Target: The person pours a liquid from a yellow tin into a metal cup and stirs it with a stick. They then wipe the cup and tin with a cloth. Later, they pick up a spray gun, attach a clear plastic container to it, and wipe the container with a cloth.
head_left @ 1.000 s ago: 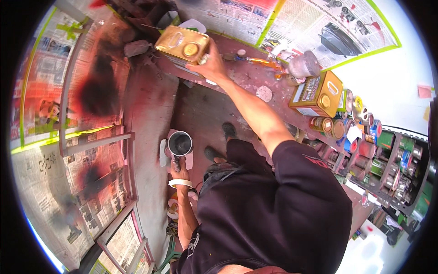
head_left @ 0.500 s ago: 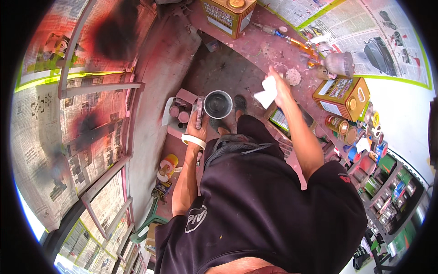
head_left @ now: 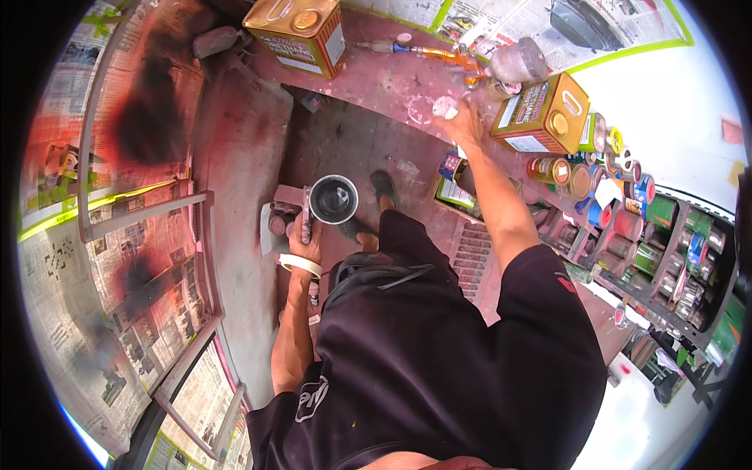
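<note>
Gripping the cup's stained handle [head_left: 306, 210], left hand [head_left: 308, 241] wraps closed. Cup [head_left: 334, 200] hangs clear of the bench [head_left: 384, 88], left of it, mouth up. Probably stiff-walled, light itself; dark, shiny contents likely add weight and could slop if tipped. Handle looks the best hold. Left forearm comes up alongside the body; right arm extends farther, over the bench edge. Right hand [head_left: 465, 125] at a pale round disc [head_left: 445, 106]; cannot tell whether pinching or merely touching.
</note>
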{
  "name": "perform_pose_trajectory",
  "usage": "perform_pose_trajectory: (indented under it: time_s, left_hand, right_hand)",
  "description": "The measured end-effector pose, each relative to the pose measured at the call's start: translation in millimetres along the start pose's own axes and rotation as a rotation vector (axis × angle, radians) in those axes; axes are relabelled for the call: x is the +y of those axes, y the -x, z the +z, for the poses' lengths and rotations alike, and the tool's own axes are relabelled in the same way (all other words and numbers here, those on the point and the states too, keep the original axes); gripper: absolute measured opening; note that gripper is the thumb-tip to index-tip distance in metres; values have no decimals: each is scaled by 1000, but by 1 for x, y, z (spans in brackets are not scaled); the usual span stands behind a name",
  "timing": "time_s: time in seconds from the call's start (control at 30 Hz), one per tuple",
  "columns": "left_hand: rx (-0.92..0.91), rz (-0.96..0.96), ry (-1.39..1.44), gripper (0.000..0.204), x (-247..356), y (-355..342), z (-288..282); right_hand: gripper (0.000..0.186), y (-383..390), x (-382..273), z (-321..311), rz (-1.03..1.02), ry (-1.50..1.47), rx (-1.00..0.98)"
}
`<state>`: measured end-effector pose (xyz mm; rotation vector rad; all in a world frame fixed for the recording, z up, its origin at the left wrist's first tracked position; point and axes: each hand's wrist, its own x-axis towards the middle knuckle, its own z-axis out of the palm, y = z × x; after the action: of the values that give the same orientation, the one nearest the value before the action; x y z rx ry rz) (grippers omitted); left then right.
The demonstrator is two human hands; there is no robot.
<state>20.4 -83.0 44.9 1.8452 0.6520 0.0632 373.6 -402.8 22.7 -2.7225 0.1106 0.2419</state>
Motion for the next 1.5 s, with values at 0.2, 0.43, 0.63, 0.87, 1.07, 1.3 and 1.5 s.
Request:
perform_pose_trajectory:
  time_s: [0.2,0.43,0.63,0.87,1.07,1.3,1.5]
  left_hand:
    - [25,14,34,32,22,1,2]
    - [36,17,132,30,18,-7,11]
    - [6,8,56,23,16,-18,16]
    - [12,34,38,26,23,-21,25]
    - [-17,15,22,28,20,-24,27]
    - [-24,10,84,39,30,-23,34]
    - [5,-61,-69,43,58,-26,41]
  right_hand:
    - [68,11,7,-25,157,-1759,-470]
    - [100,67,-21,-66,-28,-2029,-827]
    - [101,75,-11,-66,-34,-1992,-775]
    - [100,86,-16,-99,-151,-1389,-706]
    - [101,86,-32,-125,-265,-1165,-636]
    - [94,83,-28,-111,-220,-1276,-649]
    - [87,75,-27,-97,11,-1005,-492]
